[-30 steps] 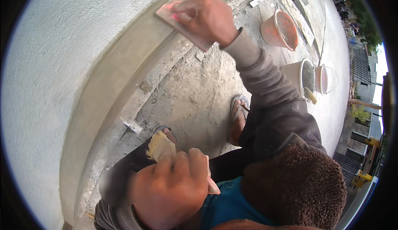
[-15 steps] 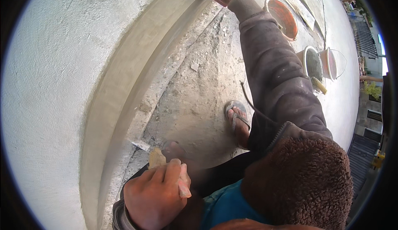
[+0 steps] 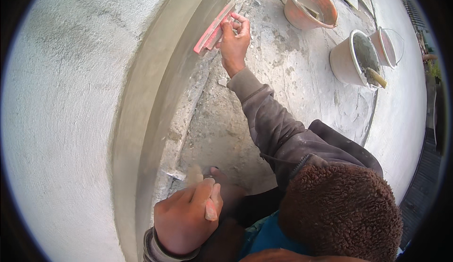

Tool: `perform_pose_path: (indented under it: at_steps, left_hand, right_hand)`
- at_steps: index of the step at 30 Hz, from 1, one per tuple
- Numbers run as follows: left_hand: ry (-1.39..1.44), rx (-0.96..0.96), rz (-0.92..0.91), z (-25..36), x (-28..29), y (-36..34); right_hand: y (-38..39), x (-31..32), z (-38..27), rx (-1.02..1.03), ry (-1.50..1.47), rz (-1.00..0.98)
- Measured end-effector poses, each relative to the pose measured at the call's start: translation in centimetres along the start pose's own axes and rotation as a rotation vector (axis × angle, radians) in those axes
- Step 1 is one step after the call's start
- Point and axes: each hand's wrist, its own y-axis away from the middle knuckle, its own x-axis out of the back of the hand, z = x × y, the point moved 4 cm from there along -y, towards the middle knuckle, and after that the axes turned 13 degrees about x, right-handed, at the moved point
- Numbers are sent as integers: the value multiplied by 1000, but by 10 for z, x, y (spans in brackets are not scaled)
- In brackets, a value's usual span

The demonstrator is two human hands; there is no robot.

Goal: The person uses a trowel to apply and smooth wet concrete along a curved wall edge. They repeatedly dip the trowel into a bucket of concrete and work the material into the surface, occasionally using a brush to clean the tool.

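My right hand [image 3: 235, 45] is closed on the grip of a long, narrow pink-red plastering float [image 3: 213, 31]. The float rests against or very near the inner face of a smooth grey plaster band [image 3: 153, 80] along the wall's foot; contact is hard to tell. Low in the view, my left hand [image 3: 186, 215] makes a fist around a blurred, pale yellowish piece [image 3: 194, 173] that sticks out past the fingers. Its kind cannot be made out, as the fist hides most of it.
On my left rises a rough whitish wall [image 3: 71, 120]. Crumbly debris lies on the ground [image 3: 222, 115]. Toward the far right stand an orange bucket [image 3: 292, 14], a pale bucket [image 3: 342, 61] of grey mix with a yellowish handle [image 3: 376, 78] jutting out, and another bucket [image 3: 387, 47].
My right hand has brought the float nearer, down along the band and onto its inner face. My left fist has shifted slightly right. The sandalled foot has gone out of sight.
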Motion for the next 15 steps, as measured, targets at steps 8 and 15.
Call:
perform_pose_path:
  at_steps: [8,15]
  left_hand:
    - [-84,95,18,-12,11,11]
    - [-21,69,5,-8,8,15]
  right_hand:
    - [-110,-57,21,66,78,-25]
    - [0,-40,44,68,146,-110]
